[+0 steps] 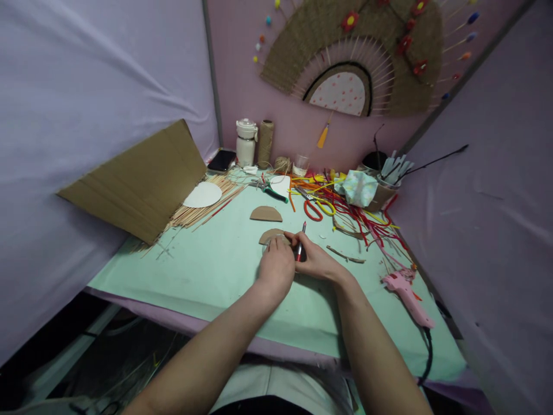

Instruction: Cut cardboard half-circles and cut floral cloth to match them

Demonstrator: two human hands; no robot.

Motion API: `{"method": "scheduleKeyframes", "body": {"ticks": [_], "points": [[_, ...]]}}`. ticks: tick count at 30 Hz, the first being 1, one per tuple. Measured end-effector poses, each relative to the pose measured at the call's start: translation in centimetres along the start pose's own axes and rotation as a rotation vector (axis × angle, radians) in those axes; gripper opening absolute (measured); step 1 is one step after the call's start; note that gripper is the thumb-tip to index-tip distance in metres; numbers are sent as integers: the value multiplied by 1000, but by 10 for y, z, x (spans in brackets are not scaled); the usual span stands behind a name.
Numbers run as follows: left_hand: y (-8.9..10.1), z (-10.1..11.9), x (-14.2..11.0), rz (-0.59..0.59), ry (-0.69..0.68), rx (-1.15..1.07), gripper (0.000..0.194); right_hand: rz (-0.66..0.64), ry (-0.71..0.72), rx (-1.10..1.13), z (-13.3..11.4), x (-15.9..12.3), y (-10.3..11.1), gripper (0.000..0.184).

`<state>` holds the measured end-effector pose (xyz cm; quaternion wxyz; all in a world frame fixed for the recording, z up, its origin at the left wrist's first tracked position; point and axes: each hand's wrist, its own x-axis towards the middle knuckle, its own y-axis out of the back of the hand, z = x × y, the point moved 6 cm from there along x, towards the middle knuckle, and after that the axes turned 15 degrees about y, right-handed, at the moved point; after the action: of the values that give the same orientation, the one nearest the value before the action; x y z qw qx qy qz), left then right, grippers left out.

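Note:
My left hand (276,268) has its fingers bent down over a half-round cardboard piece (271,234), holding it against the table. Something clear and rounded shows at those fingertips, too covered to name. In my right hand (317,260) a red and silver pen (301,242) is gripped, tilted, with its reddish end up. Its lower end is hidden by the hand, which also touches the right end of the cardboard piece. A second cardboard half circle (266,214) lies flat just beyond my hands.
Pruning shears (274,193) and scissors (314,208) lie behind. Coloured pipe cleaners (345,204) are heaped at the right, with a pink glue gun (408,297) nearer. Thin sticks (196,212) and a cardboard sheet (142,178) are at the left. A decorated fan (401,57) hangs on the wall.

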<state>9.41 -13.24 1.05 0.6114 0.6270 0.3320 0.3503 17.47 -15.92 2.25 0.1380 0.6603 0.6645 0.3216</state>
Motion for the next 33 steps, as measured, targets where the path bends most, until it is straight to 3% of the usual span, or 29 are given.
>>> {"method": "scheduleKeyframes", "body": {"ticks": [10,22,29,33], "points": [[-1,1,1,63,22,-11,37,0,2,6,0,1,-1,33],[1,0,0,-1,14,-43,36,7,3,18,4,-1,-1,35],[4,-2,0,-8,2,-54,35,185,44,65,13,-4,13,46],[6,-3,2,-2,-17,-53,33,226,74,82,8,-3,12,36]]}}
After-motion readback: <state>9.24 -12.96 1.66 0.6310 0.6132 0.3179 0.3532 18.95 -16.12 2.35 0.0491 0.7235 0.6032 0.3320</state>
